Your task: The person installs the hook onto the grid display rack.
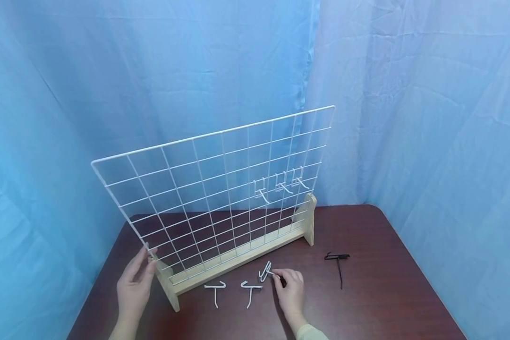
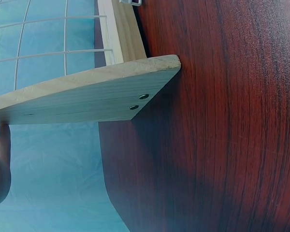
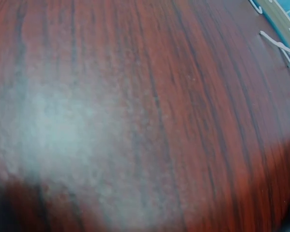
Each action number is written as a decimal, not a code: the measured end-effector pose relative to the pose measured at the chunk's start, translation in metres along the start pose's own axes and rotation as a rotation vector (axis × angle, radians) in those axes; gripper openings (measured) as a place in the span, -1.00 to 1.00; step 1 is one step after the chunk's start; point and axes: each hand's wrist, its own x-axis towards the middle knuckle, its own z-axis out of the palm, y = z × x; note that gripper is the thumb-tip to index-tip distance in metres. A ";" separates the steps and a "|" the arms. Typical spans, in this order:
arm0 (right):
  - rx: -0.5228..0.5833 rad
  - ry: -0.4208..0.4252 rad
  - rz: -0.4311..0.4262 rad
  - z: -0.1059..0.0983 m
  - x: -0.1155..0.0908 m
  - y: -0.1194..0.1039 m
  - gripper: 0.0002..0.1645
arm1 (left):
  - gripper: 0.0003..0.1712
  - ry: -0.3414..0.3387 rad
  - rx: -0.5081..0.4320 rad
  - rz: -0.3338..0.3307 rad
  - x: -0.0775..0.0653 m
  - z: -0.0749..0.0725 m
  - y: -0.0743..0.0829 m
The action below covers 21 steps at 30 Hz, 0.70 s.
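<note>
A white wire grid panel [image 1: 208, 172] stands in a wooden base [image 1: 238, 257], set at a slant on the table. My left hand [image 1: 133, 285] holds the base's left end piece near its top; in the left wrist view a fingertip [image 2: 4, 133] touches that wooden end piece [image 2: 87, 96]. Between thumb and fingers, my right hand [image 1: 290, 289] pinches a white wire hook [image 1: 265, 272] by its prong, just in front of the base. Two more white hooks lie to its left, one nearer [image 1: 251, 286] and one farther [image 1: 215, 286]. The right wrist view shows mostly tabletop, with a white hook [image 3: 279, 44] at upper right.
Three white hooks hang on the grid's right half: left [image 1: 261, 192], middle [image 1: 283, 185] and right [image 1: 298, 180]. A black hook [image 1: 338, 258] lies on the dark red-brown table [image 1: 386, 283], right of my right hand. Blue curtains [image 1: 195, 71] surround the table.
</note>
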 end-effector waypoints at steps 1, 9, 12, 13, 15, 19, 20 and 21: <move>0.009 0.000 -0.011 0.000 0.001 0.000 -0.73 | -0.46 0.000 -0.004 0.002 0.000 0.000 0.000; 0.007 -0.009 -0.053 -0.003 0.008 0.000 -0.73 | -0.45 0.004 -0.014 0.011 0.000 0.001 0.000; 0.003 0.003 -0.069 -0.004 0.012 0.000 -0.72 | -0.45 0.000 -0.023 0.017 0.000 0.000 0.001; 0.008 0.013 -0.077 -0.005 0.013 0.000 -0.72 | -0.45 -0.002 -0.025 0.019 0.000 0.000 0.001; 0.014 0.035 -0.094 -0.005 0.016 0.000 -0.72 | -0.45 -0.005 -0.023 0.022 0.000 0.000 0.000; 0.028 0.074 -0.109 -0.006 0.021 0.001 -0.72 | -0.46 -0.007 -0.019 0.030 -0.001 0.000 -0.001; 0.028 0.084 -0.109 -0.006 0.022 0.001 -0.72 | -0.46 -0.007 -0.020 0.032 0.000 0.000 -0.001; 0.030 0.093 -0.106 -0.007 0.023 0.001 -0.72 | -0.46 -0.007 -0.020 0.034 0.000 0.000 0.000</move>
